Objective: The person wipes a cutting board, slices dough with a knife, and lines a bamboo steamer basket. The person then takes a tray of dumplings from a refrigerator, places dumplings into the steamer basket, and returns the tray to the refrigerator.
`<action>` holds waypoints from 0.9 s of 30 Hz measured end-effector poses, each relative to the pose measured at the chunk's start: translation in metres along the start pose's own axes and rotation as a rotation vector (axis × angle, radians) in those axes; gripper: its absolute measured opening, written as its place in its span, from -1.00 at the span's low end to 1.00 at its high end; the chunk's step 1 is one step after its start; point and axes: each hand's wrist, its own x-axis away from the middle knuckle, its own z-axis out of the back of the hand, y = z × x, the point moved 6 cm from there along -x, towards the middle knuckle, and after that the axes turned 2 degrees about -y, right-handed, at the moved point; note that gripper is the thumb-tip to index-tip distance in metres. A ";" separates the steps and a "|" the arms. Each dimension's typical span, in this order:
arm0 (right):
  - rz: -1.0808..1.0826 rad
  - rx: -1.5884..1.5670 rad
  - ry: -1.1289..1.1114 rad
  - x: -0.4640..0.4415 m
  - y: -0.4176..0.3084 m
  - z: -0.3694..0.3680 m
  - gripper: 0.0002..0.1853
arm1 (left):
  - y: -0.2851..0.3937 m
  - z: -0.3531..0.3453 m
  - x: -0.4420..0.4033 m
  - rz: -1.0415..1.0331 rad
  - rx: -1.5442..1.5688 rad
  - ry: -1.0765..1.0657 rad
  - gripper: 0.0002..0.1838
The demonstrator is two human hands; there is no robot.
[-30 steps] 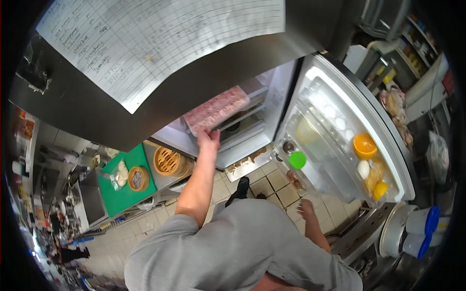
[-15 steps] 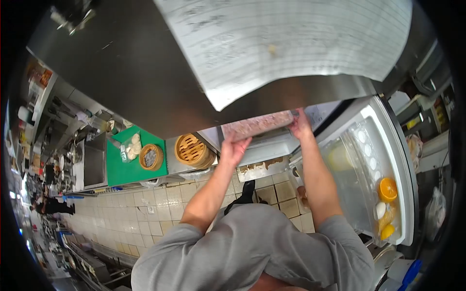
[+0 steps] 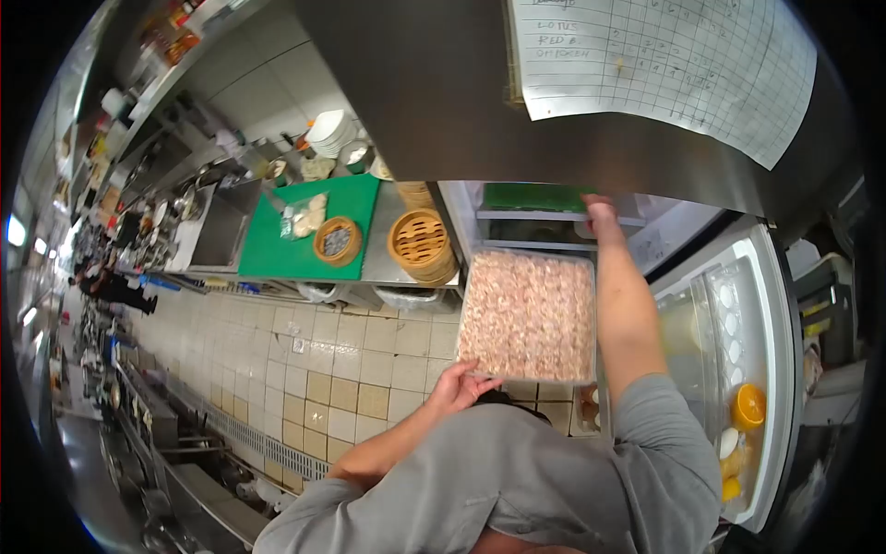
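My left hand [image 3: 454, 388] is closed on the near left corner of a clear rectangular tub [image 3: 528, 316]. Pale pink, meat-like pieces fill the tub, packed in rows; it hangs in front of the fridge, tipped so its contents face me. My right arm reaches past the tub's right side into the open fridge. There my right hand [image 3: 600, 210] is at the right end of a green tray-like thing [image 3: 535, 198] on the upper shelf. Its fingers are partly hidden, and I cannot make out whether they grip anything.
To the right the fridge door [image 3: 773, 369] stands open, with eggs and a cut orange [image 3: 748, 405] in it. A handwritten sheet [image 3: 664, 74] hangs above. On the left counter are a green board [image 3: 268, 254], a bamboo basket [image 3: 338, 242] and stacked steamers [image 3: 421, 242]. A person [image 3: 115, 288] stands far left.
The tub has come out of the fridge, lower and toward me, and tilted. My right hand has left it and moved up into the fridge, where the green thing now shows.
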 end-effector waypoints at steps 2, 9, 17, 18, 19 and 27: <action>0.032 -0.243 -0.144 -0.023 0.017 0.002 -0.63 | -0.016 0.033 0.023 0.017 -0.026 0.007 -0.48; -0.005 -0.705 -0.049 0.018 -0.007 0.001 -0.87 | -0.019 0.063 0.094 -0.143 0.004 0.134 -0.49; 0.052 -0.805 -0.327 0.286 0.164 0.065 -0.45 | 0.042 0.124 0.210 -0.552 0.158 0.320 -0.76; -0.043 -0.871 -0.400 0.312 0.189 0.067 -0.39 | 0.052 0.132 0.225 -0.560 0.173 0.327 -0.76; -0.116 -0.876 -0.447 0.331 0.216 0.071 -0.39 | 0.070 0.143 0.241 -0.640 0.168 0.341 -0.75; -0.051 -0.244 -0.870 0.458 0.162 -0.035 -0.48 | 0.240 0.232 0.351 -0.960 0.146 0.399 -0.72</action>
